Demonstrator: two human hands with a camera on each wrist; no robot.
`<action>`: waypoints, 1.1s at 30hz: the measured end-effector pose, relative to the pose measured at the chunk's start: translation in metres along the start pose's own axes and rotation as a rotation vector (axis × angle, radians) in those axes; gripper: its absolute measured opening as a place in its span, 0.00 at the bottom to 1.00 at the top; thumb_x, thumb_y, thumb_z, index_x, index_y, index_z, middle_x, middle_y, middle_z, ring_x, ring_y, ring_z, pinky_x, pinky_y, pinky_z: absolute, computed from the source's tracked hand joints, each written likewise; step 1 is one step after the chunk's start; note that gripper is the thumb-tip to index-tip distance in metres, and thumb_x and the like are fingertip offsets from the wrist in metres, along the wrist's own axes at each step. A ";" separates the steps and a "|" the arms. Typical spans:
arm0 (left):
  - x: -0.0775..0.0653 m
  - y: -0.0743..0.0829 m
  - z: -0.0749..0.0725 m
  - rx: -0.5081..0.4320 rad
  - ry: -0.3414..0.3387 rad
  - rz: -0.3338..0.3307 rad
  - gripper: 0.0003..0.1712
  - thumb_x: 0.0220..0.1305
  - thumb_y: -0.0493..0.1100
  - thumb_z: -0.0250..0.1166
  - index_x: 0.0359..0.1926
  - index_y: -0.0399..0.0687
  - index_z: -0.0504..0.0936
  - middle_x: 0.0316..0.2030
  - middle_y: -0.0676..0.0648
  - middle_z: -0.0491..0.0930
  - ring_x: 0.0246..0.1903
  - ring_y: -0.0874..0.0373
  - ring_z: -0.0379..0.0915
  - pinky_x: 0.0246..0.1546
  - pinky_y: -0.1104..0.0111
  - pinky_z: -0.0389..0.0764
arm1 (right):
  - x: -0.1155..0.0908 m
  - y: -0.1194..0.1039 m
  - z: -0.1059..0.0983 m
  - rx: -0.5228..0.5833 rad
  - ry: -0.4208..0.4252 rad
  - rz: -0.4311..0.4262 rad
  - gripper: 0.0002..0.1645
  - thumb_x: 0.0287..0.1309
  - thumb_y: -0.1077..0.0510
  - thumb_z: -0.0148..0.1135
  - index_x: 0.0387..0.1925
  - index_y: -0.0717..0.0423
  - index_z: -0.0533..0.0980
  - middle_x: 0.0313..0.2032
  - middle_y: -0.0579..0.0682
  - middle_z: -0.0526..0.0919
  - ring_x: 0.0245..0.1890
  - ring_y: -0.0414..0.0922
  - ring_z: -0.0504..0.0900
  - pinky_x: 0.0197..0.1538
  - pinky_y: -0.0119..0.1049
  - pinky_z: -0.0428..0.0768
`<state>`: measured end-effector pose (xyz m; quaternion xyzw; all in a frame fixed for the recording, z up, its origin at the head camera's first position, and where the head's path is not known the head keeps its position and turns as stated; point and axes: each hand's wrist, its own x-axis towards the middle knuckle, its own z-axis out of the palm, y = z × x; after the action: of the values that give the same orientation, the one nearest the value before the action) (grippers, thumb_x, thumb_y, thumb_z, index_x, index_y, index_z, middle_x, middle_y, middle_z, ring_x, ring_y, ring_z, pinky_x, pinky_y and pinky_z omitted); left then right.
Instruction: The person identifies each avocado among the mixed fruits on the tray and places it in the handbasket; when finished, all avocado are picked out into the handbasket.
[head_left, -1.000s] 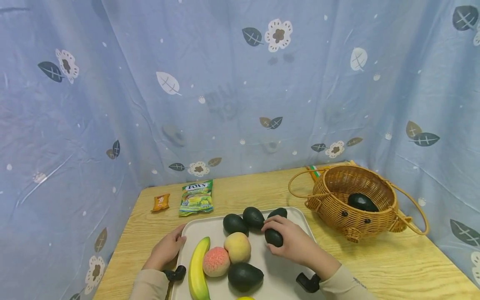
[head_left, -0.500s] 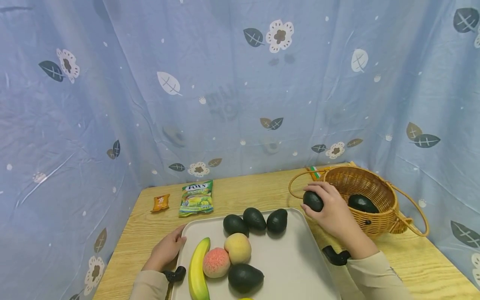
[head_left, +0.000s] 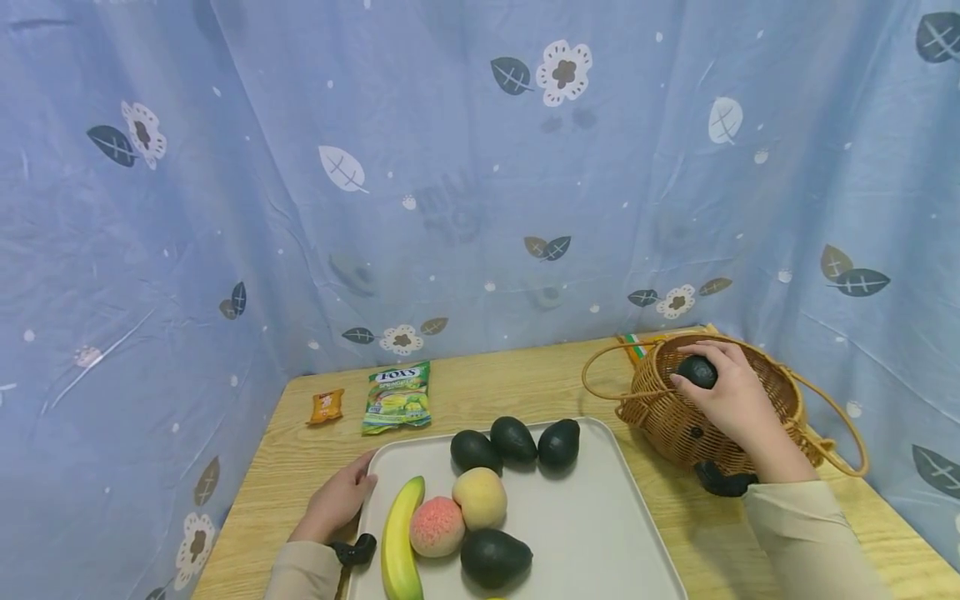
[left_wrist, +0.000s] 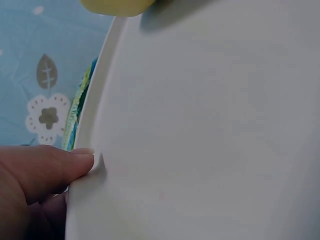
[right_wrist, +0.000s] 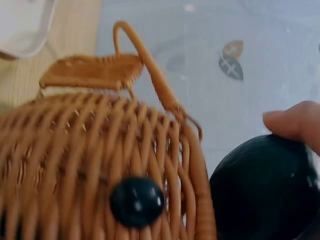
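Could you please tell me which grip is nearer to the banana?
Left. The left grip holds the tray by its left edge, beside the banana; the right grip holds an avocado at the basket, across the tray.

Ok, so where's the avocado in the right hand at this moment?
In the head view, the avocado is on the right side, beyond the tray, held in the right hand at the mouth of the wicker basket.
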<state>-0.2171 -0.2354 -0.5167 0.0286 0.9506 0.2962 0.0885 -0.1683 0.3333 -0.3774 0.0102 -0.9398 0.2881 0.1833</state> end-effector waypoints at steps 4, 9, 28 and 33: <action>0.000 0.000 0.001 -0.007 0.003 -0.001 0.30 0.79 0.44 0.57 0.76 0.40 0.69 0.56 0.39 0.83 0.45 0.48 0.77 0.55 0.41 0.75 | 0.007 0.013 -0.006 -0.019 -0.026 0.028 0.30 0.71 0.52 0.67 0.65 0.65 0.73 0.65 0.78 0.60 0.53 0.76 0.71 0.43 0.66 0.79; 0.000 0.001 0.001 -0.016 0.015 0.011 0.29 0.79 0.44 0.57 0.76 0.41 0.69 0.56 0.39 0.83 0.46 0.48 0.77 0.55 0.42 0.75 | 0.011 0.021 -0.008 -0.022 -0.044 0.058 0.29 0.71 0.54 0.67 0.65 0.67 0.73 0.69 0.79 0.56 0.64 0.80 0.59 0.51 0.74 0.71; -0.004 0.003 0.002 -0.037 0.023 0.005 0.29 0.79 0.45 0.57 0.76 0.42 0.70 0.57 0.38 0.83 0.48 0.46 0.78 0.58 0.39 0.73 | -0.031 -0.054 0.058 0.165 0.120 -0.288 0.16 0.59 0.73 0.72 0.47 0.57 0.84 0.55 0.56 0.79 0.51 0.55 0.80 0.45 0.48 0.78; -0.005 0.003 0.002 -0.024 0.025 0.012 0.29 0.79 0.45 0.56 0.76 0.41 0.70 0.56 0.39 0.83 0.46 0.46 0.78 0.56 0.40 0.74 | -0.054 -0.084 0.097 0.306 -0.080 -0.437 0.20 0.55 0.73 0.75 0.45 0.49 0.84 0.52 0.51 0.81 0.49 0.48 0.80 0.47 0.43 0.84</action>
<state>-0.2124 -0.2323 -0.5155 0.0295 0.9478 0.3085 0.0751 -0.1405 0.2052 -0.4256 0.2515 -0.8674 0.3797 0.2003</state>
